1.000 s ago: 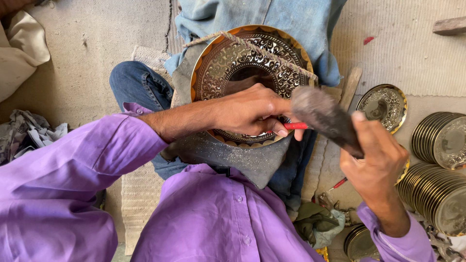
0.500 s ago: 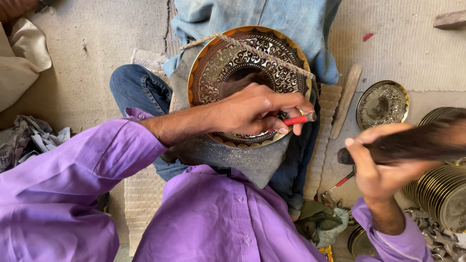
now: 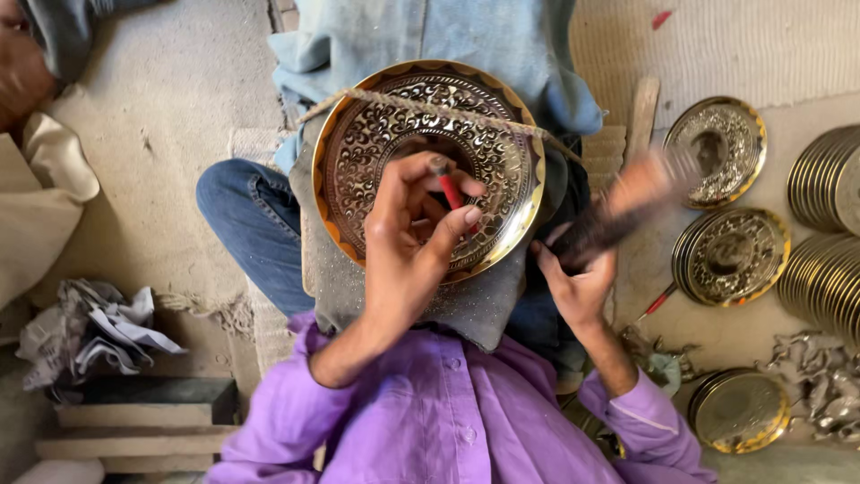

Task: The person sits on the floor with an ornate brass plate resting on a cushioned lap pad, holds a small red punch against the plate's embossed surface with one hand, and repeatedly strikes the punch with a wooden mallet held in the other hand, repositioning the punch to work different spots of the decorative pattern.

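Observation:
A round brass plate (image 3: 376, 143) with engraved patterns rests on my lap, tied across with a rough cord (image 3: 421, 103). My left hand (image 3: 408, 237) lies over the plate's middle and pinches a red-handled punch (image 3: 448, 190) against it. My right hand (image 3: 578, 282) is at the plate's right edge, gripping a dark hammer (image 3: 627, 211) that is blurred with motion and points up to the right.
Engraved brass plates (image 3: 717, 148) (image 3: 730, 255) lie on the floor to the right, beside stacks of plates (image 3: 829, 233). One more plate (image 3: 739, 412) sits lower right. Crumpled paper (image 3: 94, 332) and wooden blocks (image 3: 134, 417) are lower left. A wooden stick (image 3: 643, 112) lies near the plates.
My left hand has turned upright over the plate's middle with the punch. The hammer in my right hand has swung from low right in toward the plate.

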